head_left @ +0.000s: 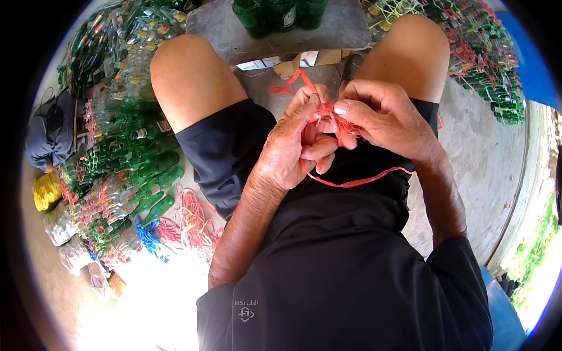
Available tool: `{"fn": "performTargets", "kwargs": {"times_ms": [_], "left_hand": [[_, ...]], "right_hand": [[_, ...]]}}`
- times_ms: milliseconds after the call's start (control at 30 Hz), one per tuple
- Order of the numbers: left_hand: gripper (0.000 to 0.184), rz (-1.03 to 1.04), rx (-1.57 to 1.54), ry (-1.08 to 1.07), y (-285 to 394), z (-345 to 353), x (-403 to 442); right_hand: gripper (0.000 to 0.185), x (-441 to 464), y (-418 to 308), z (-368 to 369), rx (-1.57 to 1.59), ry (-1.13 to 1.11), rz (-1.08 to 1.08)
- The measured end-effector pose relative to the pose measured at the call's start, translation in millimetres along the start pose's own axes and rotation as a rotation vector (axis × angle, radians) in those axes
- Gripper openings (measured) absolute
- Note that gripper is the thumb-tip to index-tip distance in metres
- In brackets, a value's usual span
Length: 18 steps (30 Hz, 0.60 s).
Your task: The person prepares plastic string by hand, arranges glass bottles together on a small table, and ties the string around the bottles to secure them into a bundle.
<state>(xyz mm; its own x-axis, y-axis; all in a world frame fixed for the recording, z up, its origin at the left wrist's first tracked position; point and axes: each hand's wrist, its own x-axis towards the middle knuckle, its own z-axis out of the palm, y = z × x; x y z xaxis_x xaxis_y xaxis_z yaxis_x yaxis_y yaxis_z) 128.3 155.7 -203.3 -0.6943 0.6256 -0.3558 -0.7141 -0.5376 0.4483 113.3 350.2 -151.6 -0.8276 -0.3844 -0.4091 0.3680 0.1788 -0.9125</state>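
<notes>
Red plastic twine (329, 119) is bunched in a tangled knot between my two hands, above my lap. My left hand (291, 143) pinches it from the left, thumb and forefinger pressed together and the other fingers curled. On the other side, my right hand (383, 117) grips the bunch, its thumb on top; some of its fingers are hidden behind the twine. One loose strand sticks up past the left fingertips. A longer strand (357, 183) hangs in a curve below the hands, across the dark shorts.
Several green bottles (280, 14) stand on a grey slab (211, 29) ahead of my knees. Bundled bottles (134, 158) are heaped at left, more (492, 64) at far right. Loose red twine (190, 225) and blue twine (151, 237) lie on the floor at left.
</notes>
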Motion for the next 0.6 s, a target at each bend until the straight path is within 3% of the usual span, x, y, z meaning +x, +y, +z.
{"fn": "performTargets", "kwargs": {"times_ms": [367,600], "left_hand": [[0.017,0.067,-0.063,0.029,3,7,-7],[0.017,0.094,-0.047,0.054,4,4,-13]], "right_hand": [[0.019,-9,-12,-2,-0.218,0.041,-0.094],[0.016,-7,7,2,-0.699,0.168,-0.57]]}}
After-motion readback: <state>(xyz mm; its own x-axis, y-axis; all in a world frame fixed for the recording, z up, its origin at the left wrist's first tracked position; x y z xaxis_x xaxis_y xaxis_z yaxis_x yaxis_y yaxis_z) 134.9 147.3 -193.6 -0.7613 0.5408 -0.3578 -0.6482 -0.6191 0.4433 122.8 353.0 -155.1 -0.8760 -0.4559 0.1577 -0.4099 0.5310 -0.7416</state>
